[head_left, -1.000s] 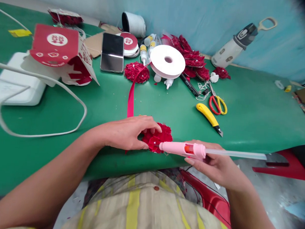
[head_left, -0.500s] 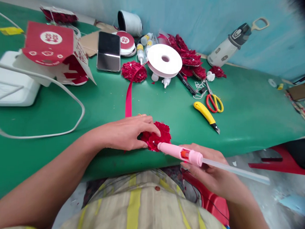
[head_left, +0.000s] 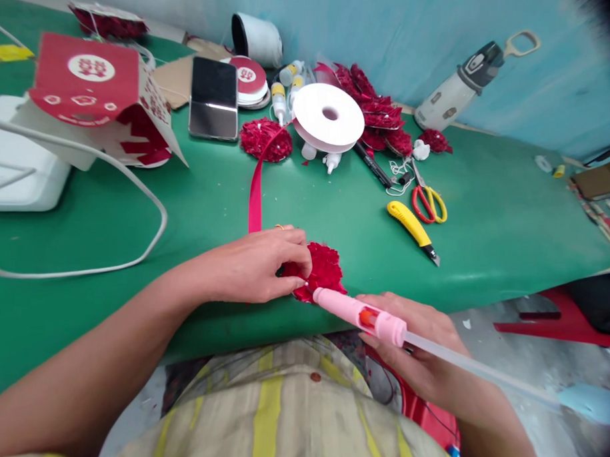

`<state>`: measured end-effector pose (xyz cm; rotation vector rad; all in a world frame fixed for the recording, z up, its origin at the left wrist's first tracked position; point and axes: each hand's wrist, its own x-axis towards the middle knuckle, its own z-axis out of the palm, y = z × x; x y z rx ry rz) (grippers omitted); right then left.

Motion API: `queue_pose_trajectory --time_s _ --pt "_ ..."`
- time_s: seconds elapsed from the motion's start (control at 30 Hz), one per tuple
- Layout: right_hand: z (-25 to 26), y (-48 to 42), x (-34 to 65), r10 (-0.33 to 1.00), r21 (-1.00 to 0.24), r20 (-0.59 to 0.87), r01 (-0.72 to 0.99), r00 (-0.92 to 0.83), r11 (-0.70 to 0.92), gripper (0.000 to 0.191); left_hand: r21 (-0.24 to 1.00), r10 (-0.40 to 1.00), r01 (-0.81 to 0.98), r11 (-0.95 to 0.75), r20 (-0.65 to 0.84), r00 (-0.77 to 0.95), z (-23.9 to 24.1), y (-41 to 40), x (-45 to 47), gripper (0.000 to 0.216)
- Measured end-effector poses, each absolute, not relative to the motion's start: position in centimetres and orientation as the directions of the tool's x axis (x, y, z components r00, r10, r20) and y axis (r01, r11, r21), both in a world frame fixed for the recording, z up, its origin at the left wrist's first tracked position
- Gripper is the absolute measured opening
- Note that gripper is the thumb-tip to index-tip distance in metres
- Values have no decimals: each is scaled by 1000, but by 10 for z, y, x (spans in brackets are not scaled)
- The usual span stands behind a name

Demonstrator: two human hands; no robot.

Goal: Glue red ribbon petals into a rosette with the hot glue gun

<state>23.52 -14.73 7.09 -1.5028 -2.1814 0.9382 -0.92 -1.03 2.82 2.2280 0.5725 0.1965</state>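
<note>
A red fabric flower [head_left: 326, 269] lies at the table's near edge, partly covered by my left hand [head_left: 264, 264]. My left thumb and index finger are pinched together on its left side, beside a tiny white bead [head_left: 306, 283]. My right hand [head_left: 411, 332] is wrapped round a pink hot glue gun [head_left: 355, 310], its nozzle pointing at the flower's lower edge. From the gun's back end a long translucent glue stick [head_left: 480, 364] sticks out. A red ribbon [head_left: 254, 200] runs from behind my left hand up towards a white spool [head_left: 346, 126].
Beyond my hands lie a yellow cutter knife [head_left: 408, 221], scissors [head_left: 428, 203], a black marker [head_left: 372, 165], a phone [head_left: 214, 99] and several red flowers [head_left: 383, 118]. A red-and-white box [head_left: 89, 91] and a looping white cable [head_left: 162, 223] occupy the left. A bottle [head_left: 447, 100] stands by the wall.
My left thumb and index finger have closed together at the bead, where they were apart before. The glue gun has tilted slightly, its back end lower.
</note>
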Motion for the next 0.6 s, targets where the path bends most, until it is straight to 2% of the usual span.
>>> queue_pose_trajectory --time_s 0.23,0.6 --pt "69 -156 231 924 -533 -61 795 -377 289 31 743 469 328 -583 -23 883 22 -11 -8 16" --pt "75 -161 224 912 -425 -5 827 -410 369 31 713 445 335 -616 -35 895 24 -13 -6 18"
